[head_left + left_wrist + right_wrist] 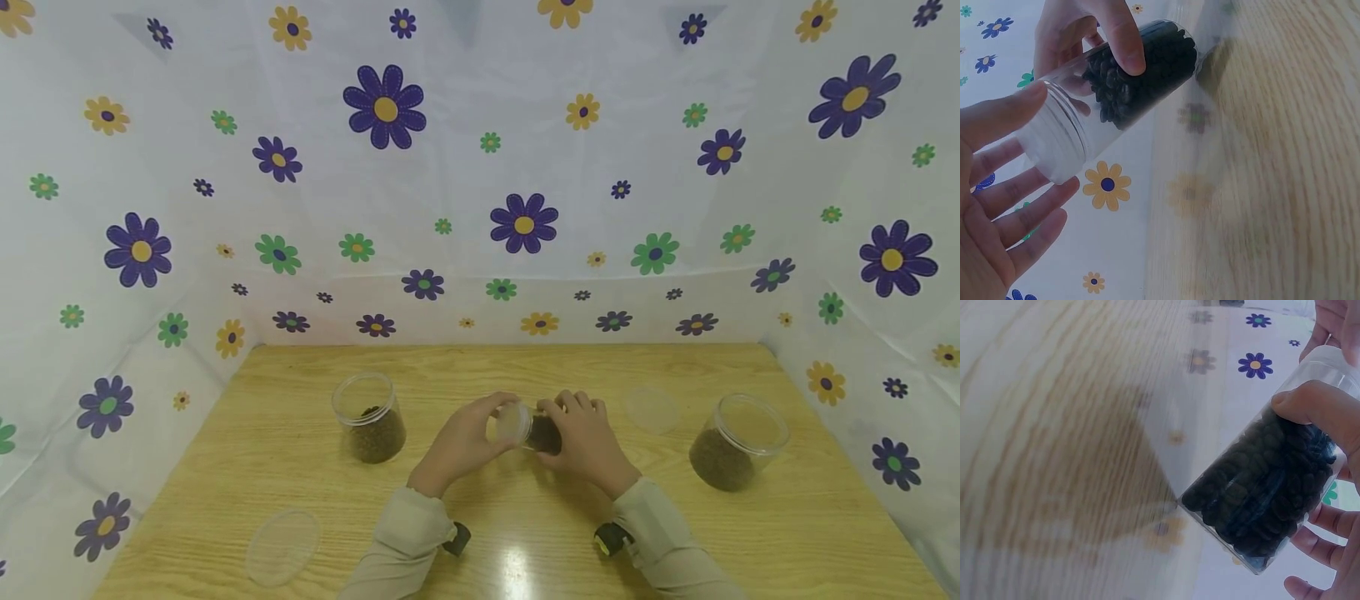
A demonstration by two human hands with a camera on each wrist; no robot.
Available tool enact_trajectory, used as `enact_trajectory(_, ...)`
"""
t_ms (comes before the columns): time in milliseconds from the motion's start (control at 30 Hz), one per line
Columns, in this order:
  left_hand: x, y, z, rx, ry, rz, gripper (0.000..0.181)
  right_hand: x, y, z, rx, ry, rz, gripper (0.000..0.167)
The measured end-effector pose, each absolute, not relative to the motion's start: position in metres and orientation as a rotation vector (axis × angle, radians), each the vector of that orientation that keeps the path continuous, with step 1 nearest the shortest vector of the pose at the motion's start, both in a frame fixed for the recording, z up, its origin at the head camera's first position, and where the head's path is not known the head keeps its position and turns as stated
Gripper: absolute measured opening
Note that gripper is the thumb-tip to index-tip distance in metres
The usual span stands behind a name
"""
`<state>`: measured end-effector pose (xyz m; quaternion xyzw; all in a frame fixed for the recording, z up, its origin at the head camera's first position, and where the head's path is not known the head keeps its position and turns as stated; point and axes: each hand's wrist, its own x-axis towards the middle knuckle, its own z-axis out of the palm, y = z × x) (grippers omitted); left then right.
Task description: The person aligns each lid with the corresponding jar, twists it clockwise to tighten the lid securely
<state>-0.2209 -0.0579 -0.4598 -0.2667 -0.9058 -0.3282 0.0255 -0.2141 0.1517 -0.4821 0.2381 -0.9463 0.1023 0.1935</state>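
Observation:
A clear jar (1310, 381) partly filled with dark beans (1260, 481) is held tilted over the table between both hands. My right hand (588, 437) grips the jar's body, thumb on one side and fingers on the other. At its mouth end sits a translucent lid (1054, 144), which my left hand (461, 437) holds by the rim between thumb and fingers. In the left wrist view the lid lies against the jar's mouth; how firmly it is seated I cannot tell.
To the left stands a lidless jar (375, 437) of brown granules, and a similar lidless jar (723, 458) stands at the right. One loose clear lid (282, 547) lies at front left on the wooden table (480, 367), another lid (651, 409) behind my right hand. Flowered cloth (450, 183) surrounds the table.

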Motion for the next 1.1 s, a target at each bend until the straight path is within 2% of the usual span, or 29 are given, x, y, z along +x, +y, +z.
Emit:
enact_trajectory(133,-0.2218,-0.0579,-0.4607,-0.788,-2.816,-1.064,0.055,-0.2142,0.1517,-0.4819,0.667,-2.657,0.292,0.067)
enact_trajectory(433,-0.2230,-0.0617,-0.4618,-0.896,-2.807,-1.091,0.087,-0.2146,0.1510,-0.4817,0.665,-2.649,0.290,0.066)
enact_trajectory(733,-0.2228,-0.0621,-0.4608,-0.921,-2.792,-1.002,0.060,-0.2147,0.1504,-0.4808,0.665,-2.659,0.299,0.066)
enact_trajectory(1100,-0.2263,-0.0613,-0.4588,-0.841,-2.845,-1.074,0.056,-0.2146,0.1513,-0.4769,0.668,-2.678,0.275,0.068)
